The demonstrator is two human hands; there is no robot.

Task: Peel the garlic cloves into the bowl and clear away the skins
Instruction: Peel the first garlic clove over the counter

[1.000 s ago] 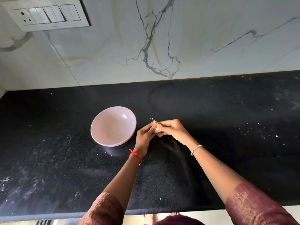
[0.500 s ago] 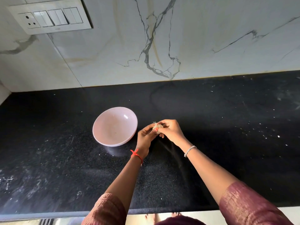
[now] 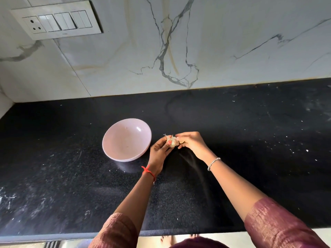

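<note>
A pale garlic bulb (image 3: 172, 140) with papery skin and a wispy root tuft is held between both hands above the black counter, just right of a pale pink bowl (image 3: 125, 154). My left hand (image 3: 159, 151) grips the bulb from the left, thumb on it. My right hand (image 3: 190, 143) pinches its right side with curled fingers. The bowl looks empty.
The black speckled counter (image 3: 71, 185) runs wall to wall, with white specks at the right. A marble backsplash rises behind it, and a switch panel (image 3: 57, 20) sits on the wall at upper left. The counter's front edge lies near my sleeves.
The hands have stayed in place beside the bowl. The fingers have shifted on the bulb, turning it slightly, so more of its pale skin shows now.
</note>
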